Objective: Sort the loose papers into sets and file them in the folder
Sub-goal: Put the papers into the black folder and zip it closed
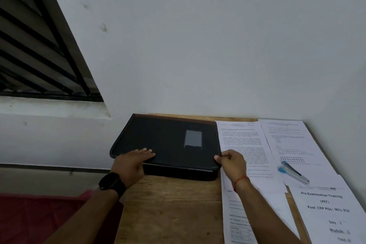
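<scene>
A black folder (170,140) with a grey label window lies closed on the wooden table (174,208), against the wall. My left hand (131,164) rests flat on its near left corner, fingers spread. My right hand (231,161) pinches the folder's near right corner. Loose printed papers (245,140) lie in overlapping sheets to the right of the folder, partly under my right forearm. A sheet headed "Pre Examination Training" (326,210) lies at the near right.
A blue and silver stapler (293,172) sits on the papers at the right. The white wall stands directly behind the table. A barred window (37,45) is at the upper left. Red cloth (39,220) lies left of the table.
</scene>
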